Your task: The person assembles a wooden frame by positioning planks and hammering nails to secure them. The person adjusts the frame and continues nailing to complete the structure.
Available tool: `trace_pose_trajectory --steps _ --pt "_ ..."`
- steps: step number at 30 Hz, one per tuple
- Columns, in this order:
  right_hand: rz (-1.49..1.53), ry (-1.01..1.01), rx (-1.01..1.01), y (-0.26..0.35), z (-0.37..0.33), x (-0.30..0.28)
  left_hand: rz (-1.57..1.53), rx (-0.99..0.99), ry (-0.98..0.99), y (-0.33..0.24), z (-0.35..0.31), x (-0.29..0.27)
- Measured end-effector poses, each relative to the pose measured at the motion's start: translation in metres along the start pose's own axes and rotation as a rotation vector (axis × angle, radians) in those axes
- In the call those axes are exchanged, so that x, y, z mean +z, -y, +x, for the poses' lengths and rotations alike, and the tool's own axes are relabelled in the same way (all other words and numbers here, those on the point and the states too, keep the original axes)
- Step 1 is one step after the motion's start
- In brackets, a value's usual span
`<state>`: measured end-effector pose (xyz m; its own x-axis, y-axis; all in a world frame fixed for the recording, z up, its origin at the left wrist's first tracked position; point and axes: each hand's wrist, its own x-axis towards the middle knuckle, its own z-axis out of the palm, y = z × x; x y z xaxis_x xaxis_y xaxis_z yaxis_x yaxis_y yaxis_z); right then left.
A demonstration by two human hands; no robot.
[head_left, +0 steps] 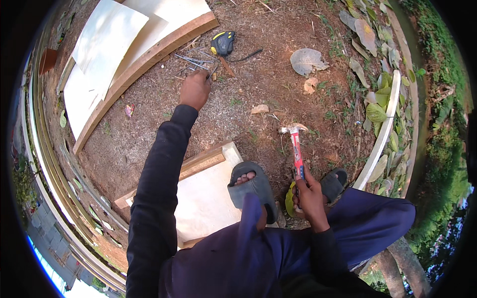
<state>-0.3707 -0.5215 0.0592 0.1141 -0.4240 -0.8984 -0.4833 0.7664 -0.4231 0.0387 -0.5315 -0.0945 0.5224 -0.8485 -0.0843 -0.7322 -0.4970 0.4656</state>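
My right hand (311, 199) is closed around the lower handle of a claw hammer (297, 149) with a red and blue grip. The hammer's metal head points away from me, above the dirt. My left hand (196, 90) reaches down to a loose pile of long nails (193, 60) on the ground. Its fingers bend down at the near edge of the pile, their tips hidden, so I cannot tell whether they grip a nail. Just beyond the nails lies a black and yellow tape measure (222, 43) with a dark strap.
A wood-framed white panel (206, 206) lies near my sandalled left foot (251, 186). Larger white boards (107, 44) with a wooden edge (144, 72) lie at the far left. Dry leaves (307, 61) and a pale wooden strip (382, 134) are on the right.
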Motion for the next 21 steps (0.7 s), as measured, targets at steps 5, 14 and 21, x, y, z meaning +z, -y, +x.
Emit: trace_pose_trajectory --steps 5,14,21 --pt "0.035 -0.015 0.033 -0.003 -0.004 -0.003 0.214 -0.019 0.228 -0.012 0.005 -0.005" --pt "0.123 0.006 0.027 -0.011 -0.016 -0.005 -0.484 -0.364 0.476 -0.014 -0.028 -0.033" --pt "0.173 0.049 0.075 0.003 -0.028 -0.001 -0.708 -0.343 0.889 -0.072 -0.064 -0.045"
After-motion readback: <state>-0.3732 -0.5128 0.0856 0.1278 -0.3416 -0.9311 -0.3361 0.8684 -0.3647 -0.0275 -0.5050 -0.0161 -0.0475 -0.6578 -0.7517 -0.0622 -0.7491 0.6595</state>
